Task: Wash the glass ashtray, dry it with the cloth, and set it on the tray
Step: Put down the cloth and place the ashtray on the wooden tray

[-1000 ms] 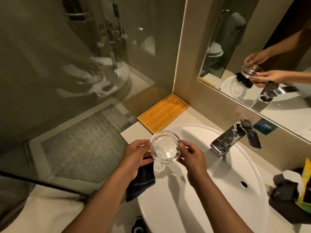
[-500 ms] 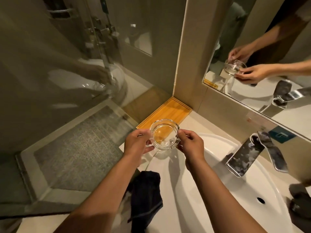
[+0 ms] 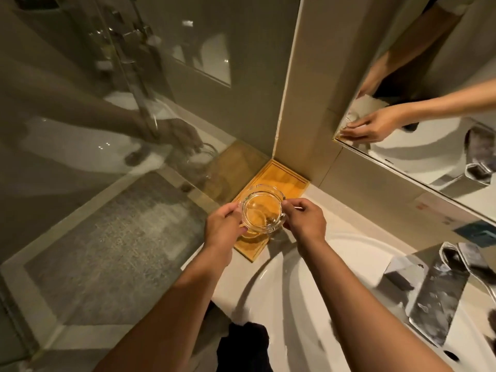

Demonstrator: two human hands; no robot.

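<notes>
From the head view, the glass ashtray point(image 3: 263, 212) is held over the wooden tray point(image 3: 291, 183) by the left hand point(image 3: 224, 229) and right hand point(image 3: 304, 224), each grip closed on its rim. It is judged heavy, stiff, breakable and possibly slippery; opposite rim sides are best pinched.

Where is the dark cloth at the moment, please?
In the head view the dark cloth lies at the bottom centre, between the forearms, draped at the near left rim of the white sink, well below the ashtray.
</notes>
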